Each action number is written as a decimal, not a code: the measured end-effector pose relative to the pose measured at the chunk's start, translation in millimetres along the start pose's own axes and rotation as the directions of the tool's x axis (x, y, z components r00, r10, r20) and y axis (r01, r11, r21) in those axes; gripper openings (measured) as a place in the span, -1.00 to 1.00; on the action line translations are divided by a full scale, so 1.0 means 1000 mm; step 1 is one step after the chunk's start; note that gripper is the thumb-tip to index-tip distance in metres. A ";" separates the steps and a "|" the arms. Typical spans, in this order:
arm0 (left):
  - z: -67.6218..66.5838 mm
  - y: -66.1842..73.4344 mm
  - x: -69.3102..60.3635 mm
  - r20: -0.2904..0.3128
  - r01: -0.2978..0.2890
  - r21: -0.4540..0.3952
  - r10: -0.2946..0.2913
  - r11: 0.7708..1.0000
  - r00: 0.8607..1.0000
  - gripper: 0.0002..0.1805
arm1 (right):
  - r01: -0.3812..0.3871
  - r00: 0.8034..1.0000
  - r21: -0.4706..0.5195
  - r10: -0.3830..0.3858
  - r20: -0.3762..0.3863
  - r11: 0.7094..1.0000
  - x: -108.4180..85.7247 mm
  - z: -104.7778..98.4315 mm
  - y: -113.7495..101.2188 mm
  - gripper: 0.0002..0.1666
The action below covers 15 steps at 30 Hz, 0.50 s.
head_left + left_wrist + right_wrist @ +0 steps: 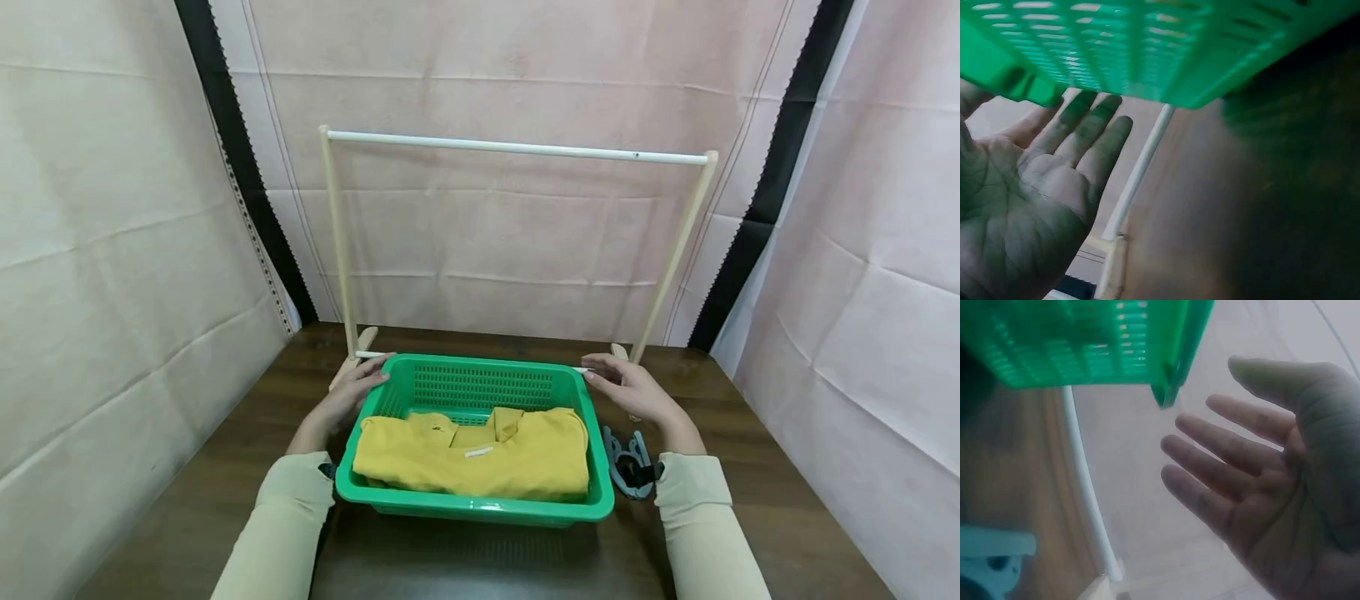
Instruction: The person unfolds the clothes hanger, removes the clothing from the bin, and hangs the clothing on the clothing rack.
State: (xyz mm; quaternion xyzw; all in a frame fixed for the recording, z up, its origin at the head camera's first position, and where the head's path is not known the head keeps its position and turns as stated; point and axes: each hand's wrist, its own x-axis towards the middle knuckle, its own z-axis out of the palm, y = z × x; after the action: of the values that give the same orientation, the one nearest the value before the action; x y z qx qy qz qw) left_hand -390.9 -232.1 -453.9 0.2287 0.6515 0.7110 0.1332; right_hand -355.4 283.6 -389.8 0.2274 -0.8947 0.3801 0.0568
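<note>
A green plastic basket (480, 505) with slotted walls stands in front of me, a folded yellow collared shirt (480, 458) lying in it with a small white label showing. At the basket's far left corner is my left hand (354, 392). Its fingers reach by the rim, extended and lightly bent in the left wrist view, where the palm (1022, 194) faces the camera; whether they touch the rim I cannot tell. Beside the far right corner, my right hand (633, 390) holds nothing. The right wrist view shows its fingers (1229, 447) spread and apart from the basket wall (1085, 356).
A clothes rack with a white top bar (517, 148) and cream posts (341, 242) stands behind the basket on the dark wood table (465, 567). Blue-grey plastic hangers (630, 467) lie right of the basket. Pale fabric walls (510, 250) enclose the table.
</note>
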 end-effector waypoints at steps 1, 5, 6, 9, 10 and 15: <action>0.001 -0.003 0.000 0.003 -0.017 -0.019 0.018 1.000 1.000 -0.35 | -0.001 1.000 0.000 0.001 0.001 1.000 0.001 0.000 0.002 -0.49; 0.003 -0.010 -0.002 0.009 -0.061 -0.041 0.061 0.997 0.998 -0.37 | -0.012 1.000 -0.023 0.013 0.019 1.000 0.001 -0.001 0.010 -0.51; 0.004 -0.011 -0.003 0.007 -0.068 -0.037 0.068 0.997 0.998 -0.37 | -0.012 1.000 -0.032 0.013 0.026 0.999 0.000 -0.001 0.013 -0.51; 0.004 -0.012 -0.003 0.007 -0.077 -0.034 0.078 0.996 0.997 -0.37 | -0.033 0.998 -0.024 0.034 0.044 0.999 -0.002 -0.007 0.023 -0.53; 0.005 -0.013 -0.003 0.008 -0.075 -0.036 0.076 0.997 0.997 -0.36 | -0.051 0.997 -0.009 0.051 0.054 0.999 -0.003 -0.010 0.029 -0.56; 0.004 -0.015 0.000 0.019 -0.072 -0.071 0.073 0.995 0.997 -0.36 | -0.215 0.962 0.060 0.201 0.187 0.975 -0.020 -0.032 0.054 -0.68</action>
State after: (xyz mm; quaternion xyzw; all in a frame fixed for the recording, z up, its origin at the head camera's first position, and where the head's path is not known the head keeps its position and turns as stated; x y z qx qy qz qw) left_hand -390.6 -226.7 -468.7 0.2549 0.6157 0.7355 0.1222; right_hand -364.0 346.1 -407.5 0.1675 -0.8993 0.3971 -0.0736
